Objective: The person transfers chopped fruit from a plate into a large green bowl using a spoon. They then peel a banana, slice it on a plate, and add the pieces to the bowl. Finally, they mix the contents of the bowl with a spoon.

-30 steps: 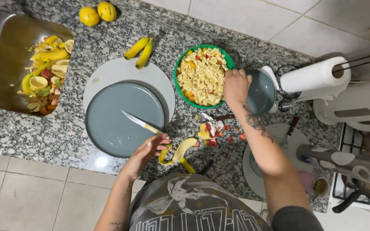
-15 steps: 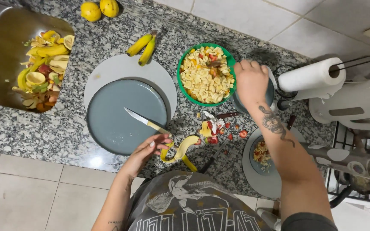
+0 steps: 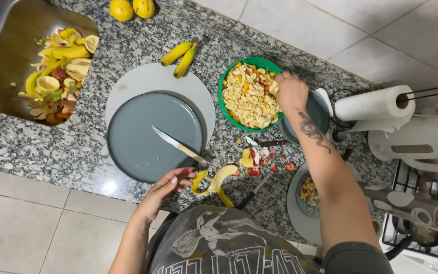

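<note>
Right hand (image 3: 290,91) is up at the green bowl (image 3: 225,81) of chopped fruit, fingers curled over its right rim. Left hand (image 3: 167,186) sits just below the grey plate (image 3: 138,137), fingertips touching a banana peel (image 3: 214,180) on the granite counter (image 3: 67,152). A knife (image 3: 178,146) lies on the plate, handle poking past its lower right edge. Above the plate, two bananas (image 3: 181,53); to its left, a sink (image 3: 6,61) with fruit peelings. Right of the plate, scraps of fruit (image 3: 257,160).
</note>
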